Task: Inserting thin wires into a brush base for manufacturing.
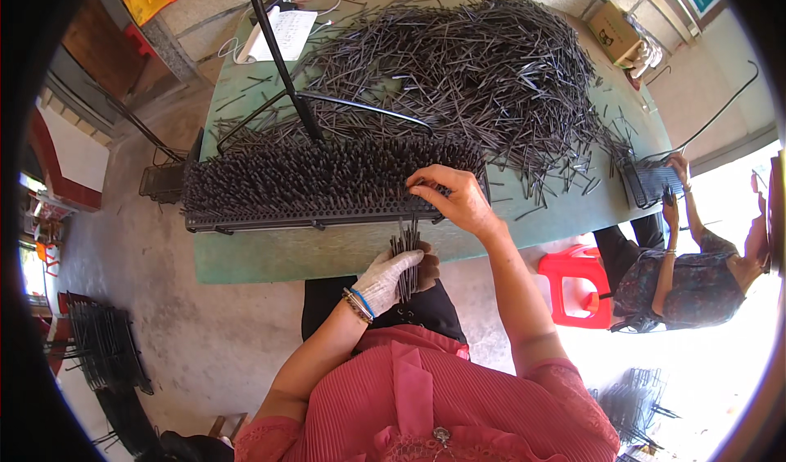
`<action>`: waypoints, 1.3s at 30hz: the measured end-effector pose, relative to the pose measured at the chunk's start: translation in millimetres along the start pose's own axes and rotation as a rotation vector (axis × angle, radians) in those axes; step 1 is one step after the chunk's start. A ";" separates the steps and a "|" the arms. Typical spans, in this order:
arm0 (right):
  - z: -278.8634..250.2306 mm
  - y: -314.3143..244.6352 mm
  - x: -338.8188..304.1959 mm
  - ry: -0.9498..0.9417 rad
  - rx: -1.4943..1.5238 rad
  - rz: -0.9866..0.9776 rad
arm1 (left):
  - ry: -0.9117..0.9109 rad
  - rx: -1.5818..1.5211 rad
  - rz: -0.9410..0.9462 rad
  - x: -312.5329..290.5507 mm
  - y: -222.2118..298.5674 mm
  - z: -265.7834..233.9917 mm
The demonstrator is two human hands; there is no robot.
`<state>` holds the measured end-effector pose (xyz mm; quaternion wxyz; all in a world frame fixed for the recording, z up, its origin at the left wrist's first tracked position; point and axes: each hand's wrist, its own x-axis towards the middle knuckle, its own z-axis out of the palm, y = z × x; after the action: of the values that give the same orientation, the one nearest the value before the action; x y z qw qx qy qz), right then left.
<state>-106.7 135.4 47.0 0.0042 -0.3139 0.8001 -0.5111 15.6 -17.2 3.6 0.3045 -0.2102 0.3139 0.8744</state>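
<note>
Two hands of the wearer are seen, along with one bundle of dark rods [407,257], one large rack [286,218], one loose pile of rods [524,73], one open notebook [288,33], one carton [615,36] and one red stool [571,262]; the rods are too many to be counted. The bundle is gripped upright in the gloved left hand [383,275], its thumb laid across the front and the rod tops left sticking up above, just below the rack's front edge. By the bare right hand [461,202] the thumb and forefinger are brought together over the right part of the rack, among rods stood there in dense rows; whether a rod is pinched between them cannot be told. The rack is set along the near edge of a green table [266,259], and behind it much of the top is covered by the pile. The notebook is laid at the far left, the carton at the far right. At the right end a smaller rack [647,185] is handled by a co-worker [688,286], and below spreads a grey floor [217,323]
</note>
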 end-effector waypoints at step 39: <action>51.9 -14.4 -10.3 0.306 -0.205 0.157 | -0.005 0.045 -0.007 2.5 -6.9 -17.7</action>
<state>-74.3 94.2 30.8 -0.1096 -0.1681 0.8612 -0.4671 21.4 -23.9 -13.4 0.3130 -0.2020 0.3322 0.8666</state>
